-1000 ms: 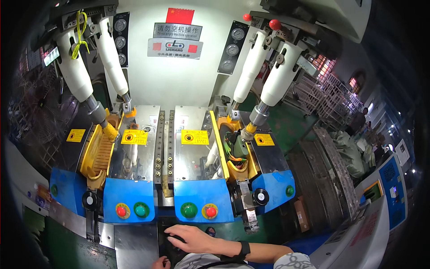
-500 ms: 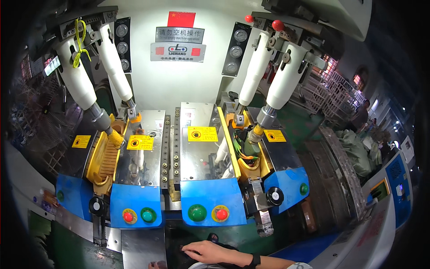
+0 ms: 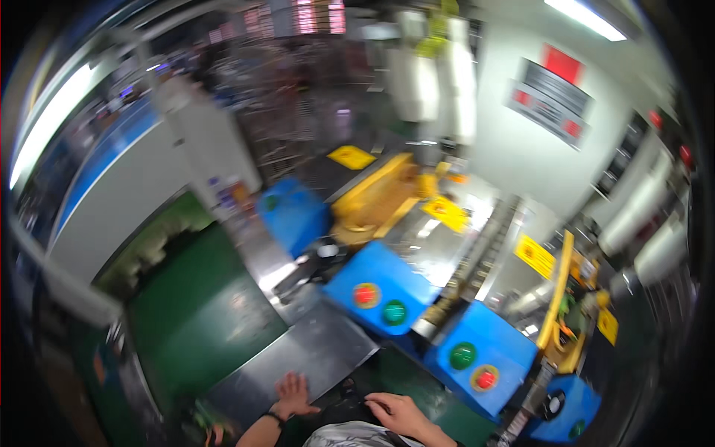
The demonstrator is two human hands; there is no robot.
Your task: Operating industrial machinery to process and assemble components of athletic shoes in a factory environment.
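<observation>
My left hand [image 3: 293, 396] has its fingers spread over the near edge of a bare metal plate [image 3: 313, 350] and holds nothing. Beside it, over my lap, my right hand [image 3: 400, 414] lies loosely with fingers stretched and slightly bent, and no object shows in it. In front stands a machine with blue control boxes [image 3: 383, 261], which carry red push buttons [image 3: 366, 296] and green push buttons [image 3: 393, 313]. The left yellow cradle [image 3: 372, 201] looks unfilled. In the right yellow cradle [image 3: 560, 298] sits a dark item with green and orange parts, too blurred to name.
White press cylinders [image 3: 417, 82] hang over the cradles. To the left are a grey and blue machine [image 3: 134, 171] and green floor [image 3: 201, 313]. A small green and orange item [image 3: 212, 432] shows at the lower left, blurred. A black knob arm [image 3: 553, 404] juts out at right.
The view has swung left and tilted, blurring the scene. My left hand has come fully into view with fingers spread on the metal plate. My right hand stays near my lap.
</observation>
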